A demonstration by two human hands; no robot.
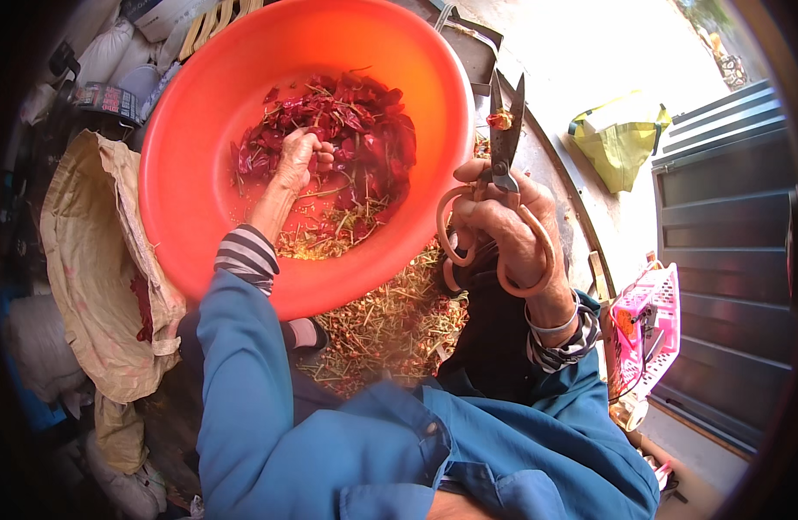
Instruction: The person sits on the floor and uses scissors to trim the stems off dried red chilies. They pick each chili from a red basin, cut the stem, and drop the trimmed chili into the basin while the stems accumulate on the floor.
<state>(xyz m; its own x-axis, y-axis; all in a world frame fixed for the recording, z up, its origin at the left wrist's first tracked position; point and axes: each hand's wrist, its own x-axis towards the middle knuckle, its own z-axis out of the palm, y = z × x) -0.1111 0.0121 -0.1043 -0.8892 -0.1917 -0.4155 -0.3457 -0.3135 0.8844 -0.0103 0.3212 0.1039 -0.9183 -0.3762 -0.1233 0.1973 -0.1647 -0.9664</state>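
A large orange-red plastic basin [197, 195] stands before me, with a heap of dried red chili peppers [366, 123] in it. Pale stems [366, 218] and yellow seeds [314, 250] lie on its near side. My left hand [301, 156] is closed like a fist over the heap, a red pepper piece showing at its thumb; the palm side is hidden. Beyond the basin's right rim, my right hand [509, 221] grips a pair of scissors [505, 153] by the looped handles. Their blades point up, slightly parted, with a small reddish-yellow pepper scrap [500, 119] on them.
Cut stems and scraps [386, 325] cover the floor below the basin. A woven sack [80, 240] gapes at left, with red peppers inside. On the right are a pink plastic basket [659, 325], a yellow-green bag [617, 143] and a dark metal door panel [724, 273].
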